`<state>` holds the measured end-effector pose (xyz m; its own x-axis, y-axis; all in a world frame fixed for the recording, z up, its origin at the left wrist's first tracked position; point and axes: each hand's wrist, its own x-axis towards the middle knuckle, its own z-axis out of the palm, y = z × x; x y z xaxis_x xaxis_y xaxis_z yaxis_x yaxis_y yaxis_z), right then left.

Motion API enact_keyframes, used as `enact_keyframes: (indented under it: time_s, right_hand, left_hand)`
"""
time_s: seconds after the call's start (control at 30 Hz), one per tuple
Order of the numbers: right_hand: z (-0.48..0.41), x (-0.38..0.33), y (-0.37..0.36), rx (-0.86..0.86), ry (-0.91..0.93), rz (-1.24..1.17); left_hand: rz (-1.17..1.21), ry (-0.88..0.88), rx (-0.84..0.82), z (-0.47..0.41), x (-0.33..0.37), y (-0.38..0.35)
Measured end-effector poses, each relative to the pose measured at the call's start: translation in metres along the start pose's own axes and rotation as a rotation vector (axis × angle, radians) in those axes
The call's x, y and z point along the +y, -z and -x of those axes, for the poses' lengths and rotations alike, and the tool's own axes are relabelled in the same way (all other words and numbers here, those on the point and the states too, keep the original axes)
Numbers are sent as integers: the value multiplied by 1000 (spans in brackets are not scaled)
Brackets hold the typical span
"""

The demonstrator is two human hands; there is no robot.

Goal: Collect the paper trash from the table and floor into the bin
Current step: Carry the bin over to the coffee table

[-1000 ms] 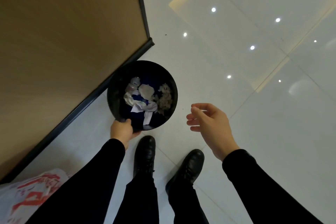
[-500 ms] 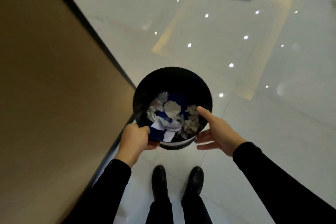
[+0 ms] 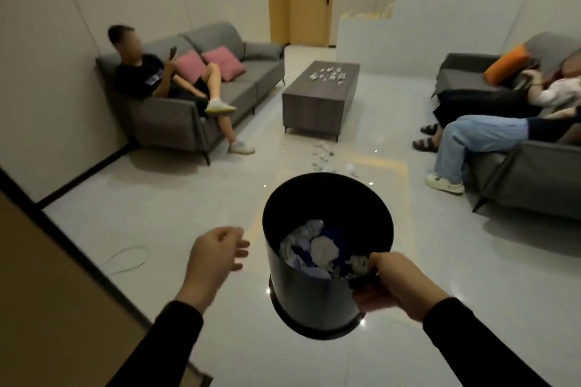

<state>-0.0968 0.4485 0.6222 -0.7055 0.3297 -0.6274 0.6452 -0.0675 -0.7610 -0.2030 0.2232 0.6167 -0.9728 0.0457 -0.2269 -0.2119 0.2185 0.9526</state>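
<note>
The right hand (image 3: pixel 390 284) gripped the black bin (image 3: pixel 327 229) by its near rim, fingers clamped; the left hand (image 3: pixel 217 253) hung free, fingers loosely curled. Best carried level toward the litter: several scraps on the floor (image 3: pixel 323 154), roughly a dozen paper scraps (image 3: pixel 328 75) on one desk (image 3: pixel 317 107).
</note>
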Motion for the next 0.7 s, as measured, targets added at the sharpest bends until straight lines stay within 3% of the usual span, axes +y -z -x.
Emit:
enact_keyframes:
  time_s: [0.3,0.7]
  right_hand:
    - [-32,-68,93,159,100,-188]
    - [-202,-208,154,352,99,-400]
  left_hand:
    - [127,-212,-119,-65,101,-85]
    - [154,-275,-257,-287,178,-209]
